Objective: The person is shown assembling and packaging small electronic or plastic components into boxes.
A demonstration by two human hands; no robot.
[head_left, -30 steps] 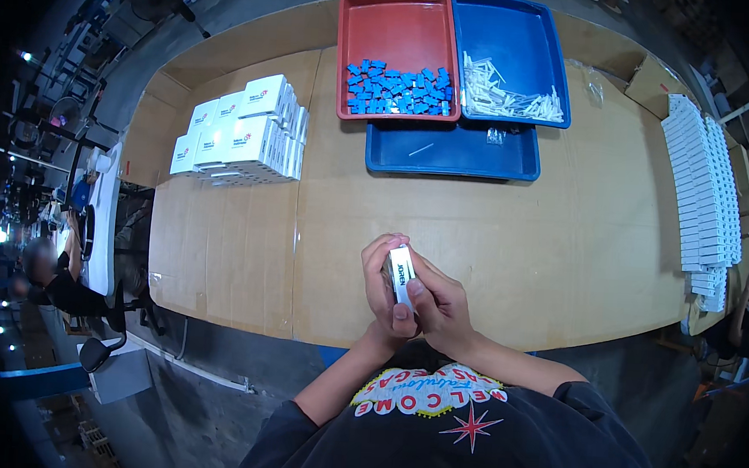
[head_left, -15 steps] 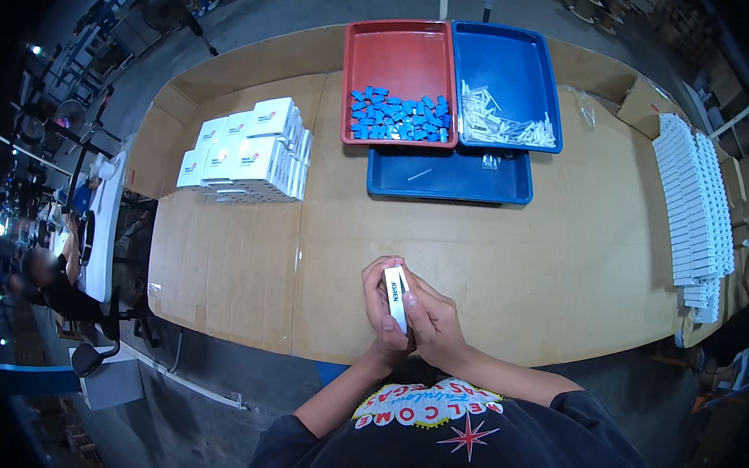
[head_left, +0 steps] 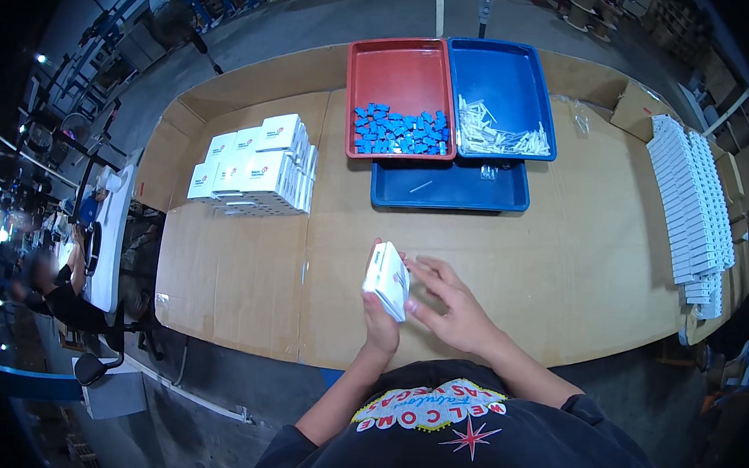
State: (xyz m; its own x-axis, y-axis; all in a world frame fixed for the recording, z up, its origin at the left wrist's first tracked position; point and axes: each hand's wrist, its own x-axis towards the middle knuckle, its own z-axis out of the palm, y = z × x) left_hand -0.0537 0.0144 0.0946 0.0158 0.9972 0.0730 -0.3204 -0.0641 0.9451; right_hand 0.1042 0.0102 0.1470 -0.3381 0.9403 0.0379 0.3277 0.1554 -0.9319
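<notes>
A small flat white box (head_left: 388,279) is tilted up on edge above the near part of the table, its printed face turned partly to the right. My left hand (head_left: 381,327) is closed around its lower left side, with the fingers mostly hidden behind it. Beside the box's right face, my right hand (head_left: 455,313) has its fingers apart and grips nothing. Its thumb and fingertips are very close to the box; whether they touch it I cannot tell.
At the left stands a stack of white boxes (head_left: 258,171). Far off are a red tray (head_left: 400,68) with blue clips, a blue tray (head_left: 498,70) with white sticks, and a lower blue tray (head_left: 454,196). Long rows of white pieces (head_left: 693,211) line the right edge. A person (head_left: 67,280) sits far left.
The box has turned from its narrow side to show its broad printed face. My right hand has let go of it and moved slightly right, its fingers spreading. The left hand keeps hold.
</notes>
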